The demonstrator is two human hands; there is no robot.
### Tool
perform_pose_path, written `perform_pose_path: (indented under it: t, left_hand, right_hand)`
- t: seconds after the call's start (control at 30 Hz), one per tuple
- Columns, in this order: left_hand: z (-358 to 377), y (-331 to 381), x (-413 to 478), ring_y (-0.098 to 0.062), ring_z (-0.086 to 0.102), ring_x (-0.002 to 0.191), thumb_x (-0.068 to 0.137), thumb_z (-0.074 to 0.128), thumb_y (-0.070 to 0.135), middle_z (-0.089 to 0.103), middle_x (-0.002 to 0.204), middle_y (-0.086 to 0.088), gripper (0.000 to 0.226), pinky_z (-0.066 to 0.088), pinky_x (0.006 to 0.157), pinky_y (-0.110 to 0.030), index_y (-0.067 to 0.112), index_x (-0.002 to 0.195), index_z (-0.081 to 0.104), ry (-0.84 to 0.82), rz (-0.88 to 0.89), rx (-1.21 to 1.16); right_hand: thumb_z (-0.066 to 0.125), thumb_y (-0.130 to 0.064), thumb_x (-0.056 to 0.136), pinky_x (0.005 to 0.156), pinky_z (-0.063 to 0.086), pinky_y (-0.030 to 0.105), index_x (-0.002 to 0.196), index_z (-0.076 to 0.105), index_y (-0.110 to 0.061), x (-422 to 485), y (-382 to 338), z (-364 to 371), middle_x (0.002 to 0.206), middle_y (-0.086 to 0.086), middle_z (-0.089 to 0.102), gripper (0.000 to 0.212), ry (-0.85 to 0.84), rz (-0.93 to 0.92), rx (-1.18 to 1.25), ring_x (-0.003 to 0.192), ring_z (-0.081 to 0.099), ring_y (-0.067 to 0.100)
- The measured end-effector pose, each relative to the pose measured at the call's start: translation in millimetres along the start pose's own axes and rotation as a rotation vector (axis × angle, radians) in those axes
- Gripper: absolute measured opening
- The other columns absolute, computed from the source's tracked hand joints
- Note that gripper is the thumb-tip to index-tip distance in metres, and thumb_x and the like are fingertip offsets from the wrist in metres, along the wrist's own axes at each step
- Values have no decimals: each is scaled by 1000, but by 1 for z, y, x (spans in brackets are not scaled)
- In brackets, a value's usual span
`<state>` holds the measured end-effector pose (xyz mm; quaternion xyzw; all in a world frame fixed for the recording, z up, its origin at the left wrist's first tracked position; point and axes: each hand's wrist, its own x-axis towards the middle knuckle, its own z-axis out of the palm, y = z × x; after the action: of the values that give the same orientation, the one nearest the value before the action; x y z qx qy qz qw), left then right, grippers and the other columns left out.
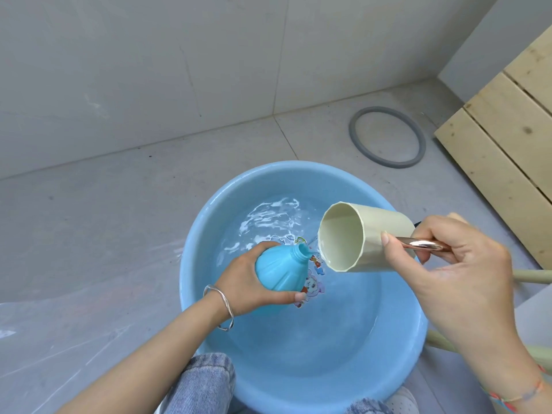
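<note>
Hands over basin (197,234): left hand (251,279) grips blue bottle (280,268), right hand (454,264) holds tilted cup (370,237) at its mouth.

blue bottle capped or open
Open: the blue bottle shows a bare threaded neck with no cap, its mouth pointing toward the tipped cream cup.

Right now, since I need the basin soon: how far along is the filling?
Done: the bottle is uncapped and the basin holds water. In hand: the left hand holds the bottle tilted over the basin; the right hand tips the cup at its mouth. Left: finishing the pour; how full the bottle is cannot be seen.
</note>
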<state>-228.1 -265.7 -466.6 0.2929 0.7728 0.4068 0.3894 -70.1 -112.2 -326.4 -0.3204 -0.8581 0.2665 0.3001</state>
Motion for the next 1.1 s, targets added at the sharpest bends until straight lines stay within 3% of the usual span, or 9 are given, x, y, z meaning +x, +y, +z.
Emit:
perform_pose_path:
  t: [0.4, 0.5, 0.57, 0.67, 0.83, 1.1]
  left_hand:
    - [0, 0, -1, 10, 59, 90, 35, 80, 68, 63, 99, 26, 84, 44, 76, -6, 47, 112, 53, 4, -9, -10]
    - [1, -1, -1, 8, 60, 90, 35, 80, 69, 64, 100, 24, 85, 46, 78, -10, 46, 113, 52, -1, -12, 2]
    - [1, -1, -2, 7, 60, 89, 35, 80, 69, 64, 99, 23, 84, 47, 79, -12, 47, 112, 52, -2, -8, -4]
    - [1, 0, -2, 8, 60, 89, 36, 80, 69, 64, 99, 24, 84, 46, 77, -9, 46, 112, 53, 1, -4, 2]
    - [1, -1, -1, 5, 61, 93, 37, 81, 69, 65, 102, 23, 85, 49, 83, -16, 45, 114, 53, -3, -4, 4]
    - [1, 1, -2, 8, 60, 88, 40, 84, 64, 64, 98, 24, 76, 44, 74, -6, 49, 107, 53, -20, -5, 4]
  right_hand:
    - [61, -36, 73, 67, 30, 12, 53, 45, -13, 1, -4, 4, 74, -9, 47, 35, -3, -113, -111, 71, 41, 4]
    - [62, -33, 74, 69, 30, 12, 52, 45, -10, 1, -4, 3, 62, 0, 42, 36, -2, -135, -128, 72, 40, 5]
    - [65, -29, 74, 70, 30, 13, 52, 45, -9, 1, -4, 3, 52, -7, 38, 36, -1, -166, -145, 72, 40, 5]
    - [63, -30, 75, 73, 29, 14, 52, 43, -10, 2, -5, 4, 54, -15, 37, 36, -8, -219, -166, 69, 38, 8]
    - [62, -29, 77, 76, 30, 20, 53, 41, -12, 2, -6, 6, 54, -12, 34, 36, -30, -284, -190, 62, 29, 13]
    - [63, -25, 78, 75, 29, 27, 55, 44, -13, 3, -5, 12, 56, -10, 33, 32, -27, -378, -210, 63, 28, 15]
